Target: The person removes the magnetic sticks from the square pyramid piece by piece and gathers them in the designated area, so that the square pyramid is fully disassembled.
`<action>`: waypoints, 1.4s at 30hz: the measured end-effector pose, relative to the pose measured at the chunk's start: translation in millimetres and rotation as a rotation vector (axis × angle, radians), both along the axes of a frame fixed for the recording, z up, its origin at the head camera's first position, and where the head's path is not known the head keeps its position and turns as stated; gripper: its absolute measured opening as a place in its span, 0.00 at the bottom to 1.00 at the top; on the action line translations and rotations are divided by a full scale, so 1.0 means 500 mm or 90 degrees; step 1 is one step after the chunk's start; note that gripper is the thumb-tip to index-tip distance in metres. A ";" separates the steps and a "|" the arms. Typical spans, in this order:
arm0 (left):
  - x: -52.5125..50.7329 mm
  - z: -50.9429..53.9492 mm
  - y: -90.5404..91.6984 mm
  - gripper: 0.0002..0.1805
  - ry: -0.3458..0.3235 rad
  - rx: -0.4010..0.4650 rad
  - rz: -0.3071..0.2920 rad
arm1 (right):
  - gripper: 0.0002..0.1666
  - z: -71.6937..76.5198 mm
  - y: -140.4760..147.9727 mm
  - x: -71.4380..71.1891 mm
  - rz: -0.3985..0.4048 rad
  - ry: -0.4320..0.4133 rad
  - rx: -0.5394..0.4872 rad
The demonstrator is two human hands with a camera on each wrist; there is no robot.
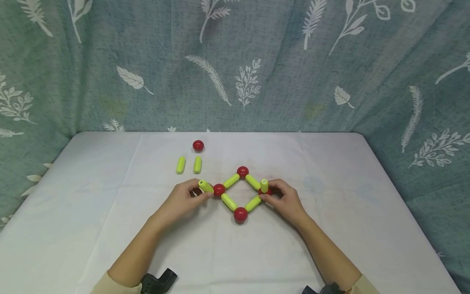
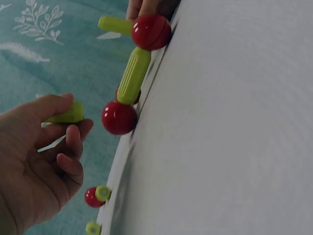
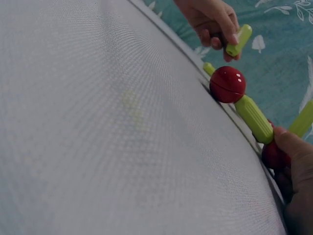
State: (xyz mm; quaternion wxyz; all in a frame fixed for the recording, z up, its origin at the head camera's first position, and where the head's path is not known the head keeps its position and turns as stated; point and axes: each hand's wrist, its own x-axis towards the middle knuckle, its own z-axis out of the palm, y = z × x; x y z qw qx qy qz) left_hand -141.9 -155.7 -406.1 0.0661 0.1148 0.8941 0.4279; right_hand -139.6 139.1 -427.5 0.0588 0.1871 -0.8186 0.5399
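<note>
A diamond of yellow-green rods and red balls lies on the table, with a red ball (image 1: 240,215) at its near corner and another red ball (image 1: 242,172) at its far corner. My left hand (image 1: 187,197) pinches a yellow-green rod (image 1: 206,186) beside the left corner ball (image 1: 219,189); the left wrist view shows this rod (image 2: 68,113) between thumb and fingers. At the right corner my right hand (image 1: 285,202) grips the red ball (image 3: 275,155) with thumb and fingers. From that ball an upright yellow-green rod (image 1: 264,185) sticks up.
Behind my left hand, two loose yellow-green rods, one left (image 1: 180,165) and one right (image 1: 197,165), lie side by side. A single red ball (image 1: 198,145) sits beyond them. The white-covered table (image 1: 235,261) ends at a patterned green-blue curtain (image 1: 165,81).
</note>
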 end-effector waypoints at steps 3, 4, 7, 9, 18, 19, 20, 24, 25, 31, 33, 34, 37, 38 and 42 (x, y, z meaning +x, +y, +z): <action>0.002 -0.002 -0.018 0.10 -0.013 -0.001 0.005 | 0.15 -0.001 0.000 -0.001 0.004 -0.003 -0.002; 0.003 -0.002 -0.024 0.10 -0.015 -0.001 0.005 | 0.15 -0.001 0.000 -0.001 0.004 -0.004 -0.004; 0.006 -0.006 -0.041 0.13 -0.018 -0.001 0.006 | 0.15 -0.002 -0.001 -0.002 0.001 -0.004 -0.003; 0.007 -0.008 -0.053 0.18 -0.025 0.004 0.009 | 0.15 -0.002 -0.002 -0.003 -0.003 -0.005 -0.001; 0.008 -0.019 -0.115 0.36 -0.076 0.047 0.039 | 0.16 -0.003 -0.004 -0.005 -0.010 -0.005 0.001; 0.008 -0.021 -0.122 0.35 -0.070 0.046 0.043 | 0.16 -0.004 -0.004 -0.005 -0.010 -0.004 0.002; 0.007 -0.023 -0.130 0.34 -0.063 0.043 0.046 | 0.16 -0.004 -0.004 -0.004 -0.010 -0.006 0.001; 0.000 -0.029 -0.159 0.28 -0.033 0.001 0.062 | 0.16 -0.003 -0.005 -0.004 -0.012 -0.008 0.002; -0.003 -0.030 -0.167 0.28 -0.031 -0.017 0.063 | 0.16 -0.004 -0.006 -0.004 -0.012 -0.007 0.004; -0.027 -0.029 -0.198 0.30 -0.025 -0.104 0.050 | 0.16 -0.004 -0.005 -0.003 -0.007 0.002 0.001; -0.038 -0.030 -0.203 0.30 -0.013 -0.115 0.051 | 0.16 -0.004 -0.003 -0.003 -0.006 0.002 -0.001; -0.045 -0.032 -0.206 0.30 -0.006 -0.119 0.055 | 0.16 -0.004 -0.003 -0.003 -0.005 0.002 0.000; -0.063 -0.038 -0.211 0.31 0.000 -0.109 0.078 | 0.16 -0.004 -0.002 -0.003 -0.002 -0.002 -0.001; -0.070 -0.041 -0.212 0.31 0.001 -0.102 0.088 | 0.16 -0.004 -0.001 -0.002 -0.002 -0.003 -0.001; -0.093 -0.053 -0.217 0.29 0.025 -0.096 0.120 | 0.16 -0.003 -0.001 -0.001 -0.006 -0.006 0.000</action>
